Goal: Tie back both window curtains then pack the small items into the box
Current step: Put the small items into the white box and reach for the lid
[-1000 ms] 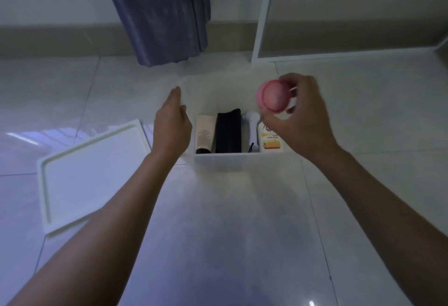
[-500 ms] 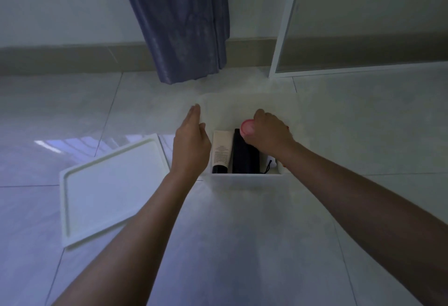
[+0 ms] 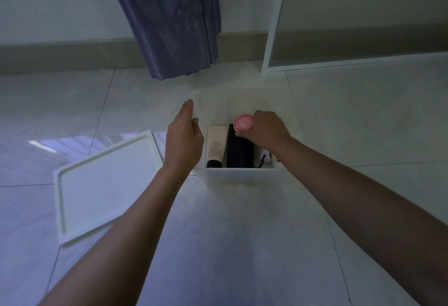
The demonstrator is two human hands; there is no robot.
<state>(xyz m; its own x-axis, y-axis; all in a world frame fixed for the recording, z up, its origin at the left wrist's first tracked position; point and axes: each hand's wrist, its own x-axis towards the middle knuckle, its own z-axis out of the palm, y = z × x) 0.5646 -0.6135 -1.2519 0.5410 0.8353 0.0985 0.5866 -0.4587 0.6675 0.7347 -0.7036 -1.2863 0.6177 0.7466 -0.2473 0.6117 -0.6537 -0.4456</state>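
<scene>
A white open box stands on the floor in front of me. Inside lie a cream tube, a black pouch and a white item with a black cord. My right hand is down inside the box, fingers curled round a round pink jar above the pouch's far end. Fingers straight, my left hand rests along the box's left wall. A purple curtain hangs behind the box, its hem just above the floor.
The box's white lid lies upturned on the floor to the left. A white door or window frame stands at the back right. A grey skirting runs along the wall. Pale glossy tiles surround the box.
My right hand brought the pink jar down from above the box's right side into the box, over the black pouch. My left hand stayed on the left wall.
</scene>
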